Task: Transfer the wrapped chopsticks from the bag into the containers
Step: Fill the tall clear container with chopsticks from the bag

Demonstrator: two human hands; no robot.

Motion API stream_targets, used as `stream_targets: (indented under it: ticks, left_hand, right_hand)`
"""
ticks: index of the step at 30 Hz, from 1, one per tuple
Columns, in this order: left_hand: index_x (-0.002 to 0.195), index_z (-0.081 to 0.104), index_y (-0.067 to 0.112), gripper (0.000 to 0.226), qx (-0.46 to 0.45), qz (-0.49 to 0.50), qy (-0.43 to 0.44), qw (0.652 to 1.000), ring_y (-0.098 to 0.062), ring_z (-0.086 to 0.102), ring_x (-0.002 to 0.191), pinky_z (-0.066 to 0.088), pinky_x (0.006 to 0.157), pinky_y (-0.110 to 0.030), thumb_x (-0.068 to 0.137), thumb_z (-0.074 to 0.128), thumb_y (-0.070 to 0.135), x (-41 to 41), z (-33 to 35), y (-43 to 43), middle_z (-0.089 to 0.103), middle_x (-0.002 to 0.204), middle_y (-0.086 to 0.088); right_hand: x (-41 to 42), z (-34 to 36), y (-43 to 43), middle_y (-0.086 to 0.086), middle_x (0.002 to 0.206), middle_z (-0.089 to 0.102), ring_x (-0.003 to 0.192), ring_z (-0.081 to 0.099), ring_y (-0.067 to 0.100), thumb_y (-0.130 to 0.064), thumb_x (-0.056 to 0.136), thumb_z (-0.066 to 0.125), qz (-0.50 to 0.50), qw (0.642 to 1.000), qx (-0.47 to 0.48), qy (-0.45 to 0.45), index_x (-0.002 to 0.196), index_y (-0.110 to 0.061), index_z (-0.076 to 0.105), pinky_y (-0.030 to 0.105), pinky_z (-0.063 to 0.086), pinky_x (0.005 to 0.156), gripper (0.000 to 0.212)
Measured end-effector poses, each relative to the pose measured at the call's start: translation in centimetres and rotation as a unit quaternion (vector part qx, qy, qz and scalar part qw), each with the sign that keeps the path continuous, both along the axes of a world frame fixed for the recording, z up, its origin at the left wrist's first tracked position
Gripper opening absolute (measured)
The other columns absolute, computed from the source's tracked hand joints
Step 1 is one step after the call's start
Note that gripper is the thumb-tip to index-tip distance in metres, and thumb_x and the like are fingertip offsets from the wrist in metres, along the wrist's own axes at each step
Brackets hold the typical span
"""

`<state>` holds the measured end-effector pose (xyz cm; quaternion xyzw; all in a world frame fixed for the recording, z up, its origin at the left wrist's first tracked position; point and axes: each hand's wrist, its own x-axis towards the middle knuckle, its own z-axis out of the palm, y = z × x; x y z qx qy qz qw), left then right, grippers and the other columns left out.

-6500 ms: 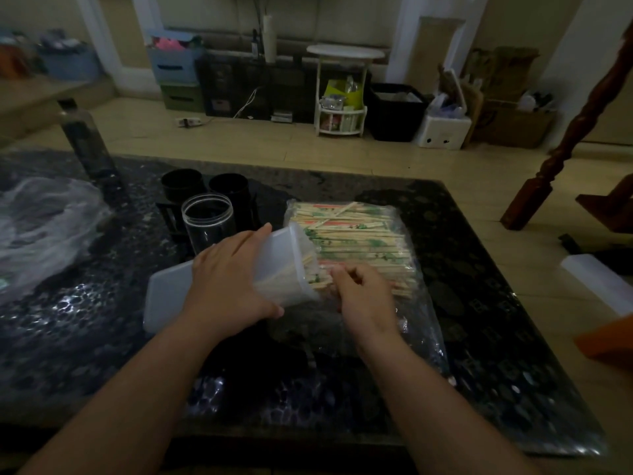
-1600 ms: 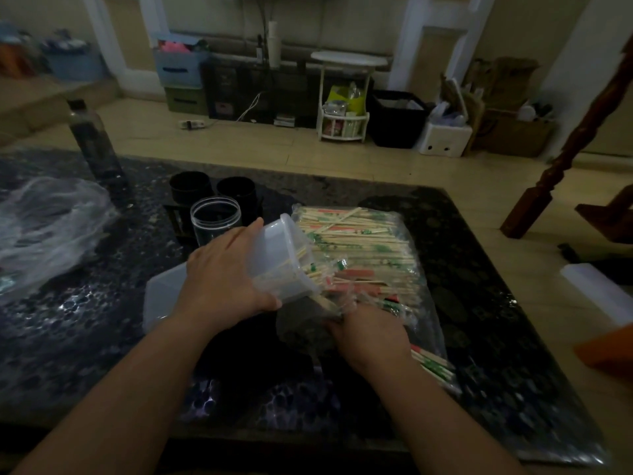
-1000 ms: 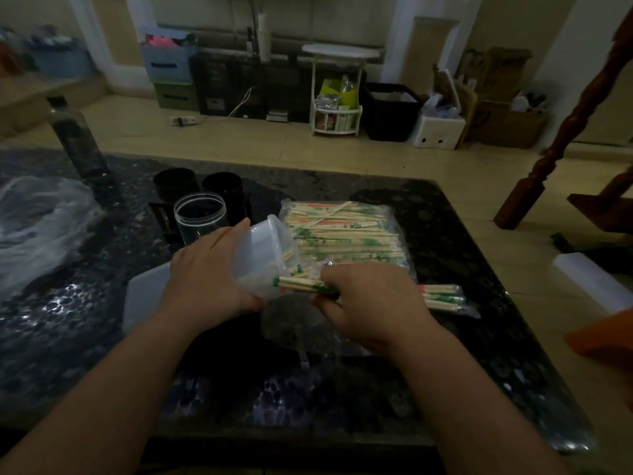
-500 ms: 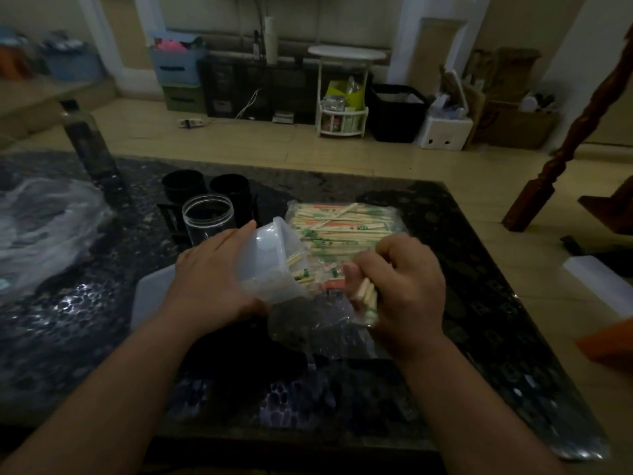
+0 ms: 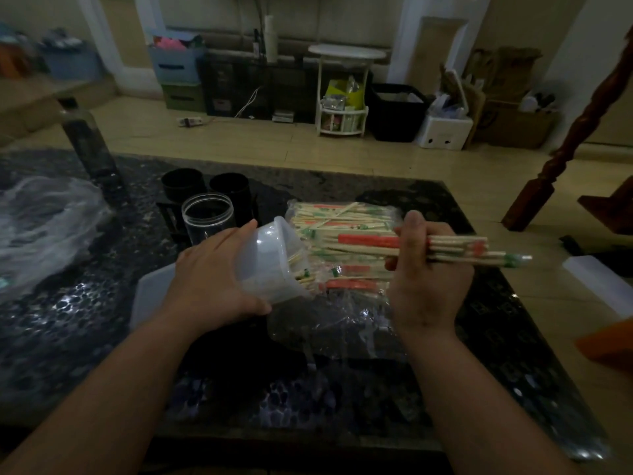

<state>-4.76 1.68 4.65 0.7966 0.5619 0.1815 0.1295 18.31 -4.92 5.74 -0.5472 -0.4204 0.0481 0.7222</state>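
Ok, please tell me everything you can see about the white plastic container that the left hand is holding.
The white plastic container looks milky and translucent, with a thicker rim around its open mouth. It is tipped on its side, mouth toward the bag on the right. A few wrapped chopsticks show inside the mouth. The left hand grips its body, fingers over the top, thumb underneath. The clear jar stands just behind it.
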Motion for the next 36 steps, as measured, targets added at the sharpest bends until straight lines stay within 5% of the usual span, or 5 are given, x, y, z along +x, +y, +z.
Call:
stream_targets:
  ticks: [16, 22, 27, 33, 36]
  left_hand:
    - [0.151, 0.018, 0.041, 0.132, -0.017, -0.045, -0.005, 0.999, -0.012, 0.026, 0.141, 0.018, 0.113, -0.038, 0.036, 0.078, 0.062, -0.1, 0.1, -0.4, 0.031, 0.154, 0.009]
    - [0.151, 0.017, 0.043, 0.130, -0.015, -0.044, -0.010, 0.999, -0.012, 0.026, 0.141, 0.018, 0.112, -0.036, 0.035, 0.074, 0.063, -0.1, 0.0, -0.3, 0.030, 0.154, 0.009]
    - [0.151, 0.018, 0.042, 0.130, -0.012, -0.046, -0.005, 0.999, -0.013, 0.026, 0.141, 0.018, 0.112, -0.037, 0.036, 0.075, 0.063, 0.1, 0.0, -0.2, 0.031, 0.154, 0.008]
    - [0.151, 0.016, 0.043, 0.131, -0.013, -0.048, 0.010, 0.999, -0.011, 0.023, 0.142, 0.017, 0.111, -0.036, 0.038, 0.077, 0.064, -0.1, -0.3, 0.0, 0.029, 0.155, 0.010]
    - [0.151, 0.016, 0.043, 0.131, -0.010, -0.046, 0.017, 0.999, -0.012, 0.025, 0.142, 0.019, 0.111, -0.037, 0.036, 0.072, 0.066, -0.1, -0.5, 0.2, 0.030, 0.155, 0.009]
  right_hand:
    - [-0.6, -1.1, 1.0, 0.003, 0.077, 0.073, 0.072, 0.070, 0.019, -0.016, 0.086, 0.074, 0.188, 0.941, -0.220, 0.178, 0.072, -0.021, 0.074, 0.033, 0.056, 0.069, 0.015]
    - [-0.6, -1.3, 1.7, -0.002, 0.059, 0.056, 0.045, 0.050, 0.007, -0.011, 0.096, 0.054, 0.204, 0.889, -0.185, 0.366, 0.077, -0.015, 0.054, 0.023, 0.042, 0.043, 0.019]
    - [-0.8, -2.4, 1.4, 0.008, 0.071, 0.063, 0.059, 0.055, 0.017, -0.009, 0.087, 0.071, 0.220, 0.890, -0.305, 0.258, 0.095, -0.013, 0.062, 0.028, 0.049, 0.053, 0.012]
    - [-0.6, -1.6, 1.9, 0.002, 0.065, 0.058, 0.049, 0.056, 0.009, -0.018, 0.100, 0.049, 0.103, 0.899, -0.159, 0.394, 0.101, -0.014, 0.051, 0.025, 0.049, 0.046, 0.004]
    - [-0.7, -2.9, 2.0, 0.001, 0.075, 0.065, 0.068, 0.065, 0.017, -0.014, 0.097, 0.054, 0.125, 0.930, -0.282, 0.201, 0.092, -0.017, 0.066, 0.031, 0.054, 0.059, 0.013]
